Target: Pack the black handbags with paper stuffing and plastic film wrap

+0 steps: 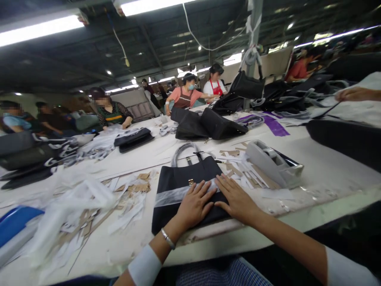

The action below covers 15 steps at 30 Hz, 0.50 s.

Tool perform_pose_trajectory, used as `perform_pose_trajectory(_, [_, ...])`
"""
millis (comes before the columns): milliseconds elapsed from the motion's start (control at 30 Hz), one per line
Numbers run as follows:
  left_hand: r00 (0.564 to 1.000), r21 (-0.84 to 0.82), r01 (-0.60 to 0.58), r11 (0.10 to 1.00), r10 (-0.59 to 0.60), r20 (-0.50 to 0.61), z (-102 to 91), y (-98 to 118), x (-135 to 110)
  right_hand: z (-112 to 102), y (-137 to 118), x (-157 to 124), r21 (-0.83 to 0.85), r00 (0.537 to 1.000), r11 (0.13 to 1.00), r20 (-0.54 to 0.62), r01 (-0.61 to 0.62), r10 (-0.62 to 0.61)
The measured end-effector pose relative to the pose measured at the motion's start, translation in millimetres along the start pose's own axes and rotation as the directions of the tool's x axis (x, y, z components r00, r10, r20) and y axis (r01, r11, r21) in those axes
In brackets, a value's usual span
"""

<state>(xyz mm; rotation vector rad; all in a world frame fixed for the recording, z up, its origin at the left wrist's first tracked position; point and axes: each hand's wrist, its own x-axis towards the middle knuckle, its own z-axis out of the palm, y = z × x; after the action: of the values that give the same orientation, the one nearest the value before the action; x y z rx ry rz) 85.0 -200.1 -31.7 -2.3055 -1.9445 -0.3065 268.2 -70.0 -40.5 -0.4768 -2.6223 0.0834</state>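
A black handbag (178, 176) lies flat on the white table (321, 167) in front of me, its wrapped handles pointing away. A clear film strip (172, 194) runs across its front. My left hand (195, 204) lies flat on the bag with fingers stretched out over the strip. My right hand (236, 198) rests beside it, fingers extended and pressed flat on the bag's right part. Neither hand holds anything.
A grey tape dispenser (272, 163) stands right of the bag among paper scraps (238, 169). Plastic wrappers and cardboard bits (89, 202) litter the left. More black bags (208, 125) lie farther back. Several people work across the table; another person's hand (355, 94) shows at right.
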Motion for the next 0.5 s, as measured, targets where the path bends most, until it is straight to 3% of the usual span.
perform_pose_trajectory(200, [0.996, -0.031, 0.088, 0.996, -0.088, 0.000, -12.5, -5, -14, 17, 10, -6, -0.087, 0.999, 0.995, 0.001, 0.052, -0.052])
perform_pose_trajectory(333, [0.952, 0.084, 0.303, 0.949, -0.298, -0.073, -22.8, -23, -59, 18, 15, -7, -0.135, 0.997, 0.988, -0.006, 0.075, -0.077])
perform_pose_trajectory(500, [0.900, 0.117, 0.425, 0.897, -0.406, -0.156, -23.7, -36, -101, 12, 15, -5, -0.193, 0.993, 0.975, 0.002, 0.114, -0.116])
